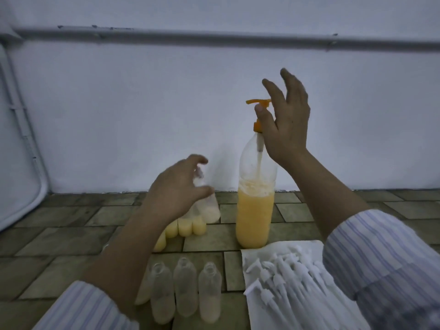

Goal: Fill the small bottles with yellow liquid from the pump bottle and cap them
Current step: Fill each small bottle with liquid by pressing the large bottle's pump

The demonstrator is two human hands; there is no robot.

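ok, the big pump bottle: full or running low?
Partly full. In the pump bottle, the yellow liquid stands upright to about the shoulder, with foam at the top; the clear neck above is empty around the dip tube.

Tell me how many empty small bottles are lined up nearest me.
3 plainly visible: left, middle, right, in a row on the floor left of the white sheet. A fourth may be hidden behind the left forearm.
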